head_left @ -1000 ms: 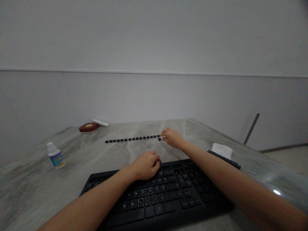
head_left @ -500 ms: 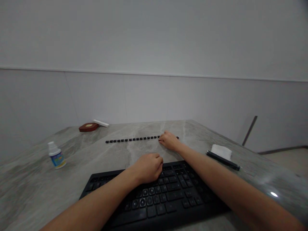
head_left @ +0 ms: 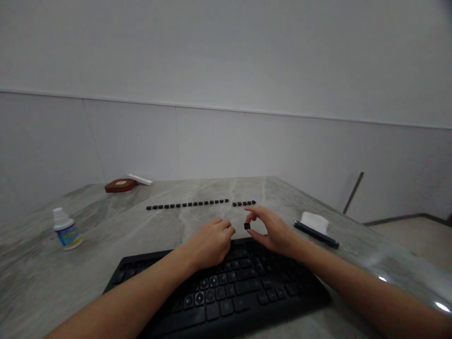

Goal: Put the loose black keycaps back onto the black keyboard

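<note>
A black keyboard (head_left: 240,301) lies in front of me, with several keys off so that round key sockets show. My right hand (head_left: 273,230) pinches a small black keycap (head_left: 247,226) between thumb and finger, just above the keyboard's far edge. My left hand (head_left: 210,242) is closed and rests over the keyboard's upper part; what its curled fingers hold, if anything, is hidden. Beyond both hands, a row of loose black keycaps (head_left: 189,204) stretches across the table, with a gap towards its right end.
A white spray bottle (head_left: 68,230) with a blue label stands at the left. Farther back are a reddish-brown box (head_left: 120,185) and a white strip (head_left: 140,179). At the right, a dark pen-like tool (head_left: 316,234) lies by a white cloth or tissue (head_left: 315,222). A wall closes off the back.
My right hand has come back from the keycap row to the keyboard with a keycap, and a gap now shows in the row. My left hand has shifted slightly; the view has turned a little.
</note>
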Demonstrator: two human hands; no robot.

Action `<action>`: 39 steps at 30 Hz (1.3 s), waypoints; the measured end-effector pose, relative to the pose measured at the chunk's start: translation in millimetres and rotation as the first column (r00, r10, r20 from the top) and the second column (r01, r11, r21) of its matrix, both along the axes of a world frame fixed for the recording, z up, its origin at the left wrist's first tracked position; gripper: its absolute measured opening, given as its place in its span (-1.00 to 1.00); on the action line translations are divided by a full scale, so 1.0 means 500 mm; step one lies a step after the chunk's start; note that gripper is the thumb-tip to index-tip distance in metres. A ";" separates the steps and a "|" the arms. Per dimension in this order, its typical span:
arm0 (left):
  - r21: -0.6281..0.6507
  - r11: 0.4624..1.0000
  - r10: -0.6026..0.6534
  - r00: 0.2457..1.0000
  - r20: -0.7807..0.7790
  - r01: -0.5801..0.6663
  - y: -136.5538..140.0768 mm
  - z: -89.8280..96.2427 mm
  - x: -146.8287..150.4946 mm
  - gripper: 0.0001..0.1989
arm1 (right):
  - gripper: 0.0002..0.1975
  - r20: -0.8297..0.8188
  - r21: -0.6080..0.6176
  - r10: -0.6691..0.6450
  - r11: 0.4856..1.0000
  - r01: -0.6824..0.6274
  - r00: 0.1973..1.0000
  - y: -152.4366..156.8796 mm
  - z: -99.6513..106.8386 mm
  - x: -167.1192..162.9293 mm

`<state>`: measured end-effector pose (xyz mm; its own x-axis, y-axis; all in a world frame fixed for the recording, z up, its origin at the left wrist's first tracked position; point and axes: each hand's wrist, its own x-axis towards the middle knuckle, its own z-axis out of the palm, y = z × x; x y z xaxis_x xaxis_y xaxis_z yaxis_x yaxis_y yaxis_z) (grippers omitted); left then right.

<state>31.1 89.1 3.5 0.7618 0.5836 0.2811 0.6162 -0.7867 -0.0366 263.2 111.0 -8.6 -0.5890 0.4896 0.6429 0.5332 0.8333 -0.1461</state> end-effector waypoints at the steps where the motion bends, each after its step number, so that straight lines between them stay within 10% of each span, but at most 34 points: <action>1: 0.014 1.000 -0.027 1.000 0.007 0.027 -0.003 0.002 0.003 -0.75 | -0.43 0.007 0.015 0.000 1.000 0.000 1.000 -0.022 -0.001 0.009; 8: 0.039 0.983 -0.186 0.975 0.120 0.182 -0.021 -0.003 0.013 -0.34 | -0.42 -0.055 0.159 -0.013 0.987 0.021 0.998 -0.052 -0.002 -0.007; 23: 0.024 0.979 -0.202 0.967 0.155 0.200 -0.008 -0.001 0.001 -0.44 | -0.54 -0.114 0.160 0.010 0.987 0.009 0.993 -0.038 -0.003 -0.023; 28: 0.018 0.986 -0.168 0.982 0.086 0.167 -0.010 0.000 0.002 -0.54 | -0.57 -0.117 -0.098 0.025 0.995 -0.036 0.993 -0.050 0.006 -0.003; 33: -0.002 0.980 -0.199 0.978 0.060 0.199 -0.009 0.001 0.001 -0.71 | -0.91 -0.056 -0.430 0.115 0.894 -0.128 0.992 -0.055 0.016 0.019; 39: -0.007 0.967 -0.252 0.964 0.079 0.254 -0.003 -0.007 -0.001 -0.74 | -0.95 -0.137 -0.538 0.128 0.823 -0.182 0.982 -0.045 0.008 0.020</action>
<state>30.7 87.6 0.2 0.8616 0.3796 0.3369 0.3973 -0.9175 0.0177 273.1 88.6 -4.6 -0.6398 0.6834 0.3517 0.3656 0.6731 -0.6429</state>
